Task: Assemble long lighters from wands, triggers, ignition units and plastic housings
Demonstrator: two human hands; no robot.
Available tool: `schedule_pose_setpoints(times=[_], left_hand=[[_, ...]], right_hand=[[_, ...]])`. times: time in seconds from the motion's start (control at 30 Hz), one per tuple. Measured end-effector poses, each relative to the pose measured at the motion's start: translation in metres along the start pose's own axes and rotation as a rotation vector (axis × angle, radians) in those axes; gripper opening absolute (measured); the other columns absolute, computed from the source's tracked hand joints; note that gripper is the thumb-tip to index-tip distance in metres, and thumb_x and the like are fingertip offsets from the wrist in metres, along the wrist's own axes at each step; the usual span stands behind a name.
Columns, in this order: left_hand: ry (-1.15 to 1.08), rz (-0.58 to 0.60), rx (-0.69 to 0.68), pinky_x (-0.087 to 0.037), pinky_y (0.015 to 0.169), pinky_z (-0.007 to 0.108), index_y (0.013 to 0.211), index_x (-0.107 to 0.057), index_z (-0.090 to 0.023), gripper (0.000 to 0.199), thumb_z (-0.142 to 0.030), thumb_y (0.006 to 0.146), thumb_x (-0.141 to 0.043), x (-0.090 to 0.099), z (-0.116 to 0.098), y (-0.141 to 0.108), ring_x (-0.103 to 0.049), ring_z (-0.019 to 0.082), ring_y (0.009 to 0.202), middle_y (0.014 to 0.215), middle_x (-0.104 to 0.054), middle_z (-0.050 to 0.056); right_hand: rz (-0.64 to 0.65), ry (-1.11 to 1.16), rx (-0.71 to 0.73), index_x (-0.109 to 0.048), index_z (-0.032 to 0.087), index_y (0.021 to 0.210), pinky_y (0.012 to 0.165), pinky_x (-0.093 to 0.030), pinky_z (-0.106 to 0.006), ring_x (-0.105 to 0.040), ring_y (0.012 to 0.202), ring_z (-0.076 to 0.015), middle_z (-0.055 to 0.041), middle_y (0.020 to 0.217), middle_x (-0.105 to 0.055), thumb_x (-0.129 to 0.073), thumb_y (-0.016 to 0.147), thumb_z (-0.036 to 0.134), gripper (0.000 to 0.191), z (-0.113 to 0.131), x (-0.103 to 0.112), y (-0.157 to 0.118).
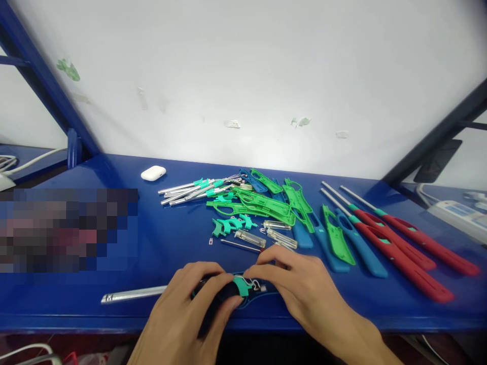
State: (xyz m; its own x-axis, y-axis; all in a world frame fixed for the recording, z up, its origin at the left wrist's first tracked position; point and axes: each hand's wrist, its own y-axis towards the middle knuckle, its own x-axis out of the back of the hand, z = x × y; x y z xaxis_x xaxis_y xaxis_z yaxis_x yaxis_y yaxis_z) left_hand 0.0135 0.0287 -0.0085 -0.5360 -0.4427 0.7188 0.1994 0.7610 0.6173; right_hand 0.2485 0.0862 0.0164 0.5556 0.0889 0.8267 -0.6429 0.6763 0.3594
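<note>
Near the table's front edge my left hand [190,304] is closed around an opened long-nosed lighter, whose silver metal tube [133,294] sticks out to the left. A teal trigger [241,286] sits in its dark blue handle shell [251,302]. White wires [254,282] lie exposed just right of the trigger. My right hand [300,276] is closed over the right end of the lighter, its fingertips at the wires; its thumb is partly hidden. Behind the right hand lie clear fuel tanks [249,238] and a thin screwdriver [240,245].
Silver tube assemblies [190,191], green handle shells [262,203] and loose teal triggers [234,224] lie farther back. Blue handle shells [329,243] and red lighters [403,253] lie to the right. A white earphone case [153,173] stands back left. A white wall closes the rear.
</note>
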Motion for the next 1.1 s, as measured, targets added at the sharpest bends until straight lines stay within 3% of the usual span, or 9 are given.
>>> schedule_pose_setpoints(times=[0.37, 0.57, 0.77, 0.9, 1.1], left_hand=[[0.047, 0.053, -0.053, -0.066, 0.081, 0.039, 0.120, -0.064, -0.027, 0.018, -0.033, 0.105, -0.055, 0.003, -0.001, 0.004, -0.068, 0.023, 0.101, 0.111, -0.067, 0.006], [0.042, 0.137, -0.052, -0.066, 0.077, 0.032, 0.127, -0.061, -0.032, 0.025, -0.026, 0.104, -0.056, 0.004, -0.001, 0.004, -0.064, 0.021, 0.105, 0.117, -0.063, 0.004], [0.045, 0.097, -0.123, -0.064, 0.071, 0.031, 0.120, -0.063, -0.027, 0.026, -0.016, 0.102, -0.048, 0.007, -0.006, 0.013, -0.064, 0.020, 0.091, 0.107, -0.065, 0.005], [0.056, 0.139, -0.178, -0.063, 0.069, 0.032, 0.122, -0.063, -0.025, 0.032, -0.011, 0.100, -0.045, 0.007, -0.007, 0.015, -0.065, 0.020, 0.087, 0.105, -0.066, 0.005], [0.088, 0.105, -0.163, -0.064, 0.082, 0.039, 0.127, -0.061, -0.027, 0.027, -0.020, 0.105, -0.046, 0.002, -0.004, 0.009, -0.070, 0.022, 0.096, 0.111, -0.069, 0.005]], right_hand=[[0.019, 0.013, -0.028, -0.070, 0.038, 0.123, 0.077, -0.051, -0.026, -0.068, 0.086, -0.0128, 0.0027, 0.110, -0.069, -0.049, 0.102, 0.001, 0.048, 0.000, 0.000, -0.001], [0.011, 0.014, -0.023, -0.072, 0.037, 0.124, 0.076, -0.051, -0.025, -0.069, 0.086, -0.0126, 0.0016, 0.108, -0.069, -0.049, 0.103, 0.004, 0.045, -0.001, -0.001, -0.001], [0.027, 0.011, -0.037, -0.073, 0.035, 0.124, 0.076, -0.051, -0.025, -0.070, 0.086, -0.0131, -0.0001, 0.110, -0.071, -0.047, 0.105, 0.006, 0.043, 0.000, 0.000, -0.001], [0.045, 0.012, -0.042, -0.074, 0.035, 0.124, 0.077, -0.051, -0.026, -0.070, 0.088, -0.0138, -0.0005, 0.110, -0.071, -0.047, 0.106, 0.007, 0.043, 0.001, 0.001, -0.001], [0.038, 0.003, -0.046, -0.073, 0.034, 0.122, 0.077, -0.051, -0.026, -0.070, 0.087, -0.0137, 0.0012, 0.109, -0.072, -0.048, 0.106, 0.008, 0.039, 0.002, 0.001, 0.000]])
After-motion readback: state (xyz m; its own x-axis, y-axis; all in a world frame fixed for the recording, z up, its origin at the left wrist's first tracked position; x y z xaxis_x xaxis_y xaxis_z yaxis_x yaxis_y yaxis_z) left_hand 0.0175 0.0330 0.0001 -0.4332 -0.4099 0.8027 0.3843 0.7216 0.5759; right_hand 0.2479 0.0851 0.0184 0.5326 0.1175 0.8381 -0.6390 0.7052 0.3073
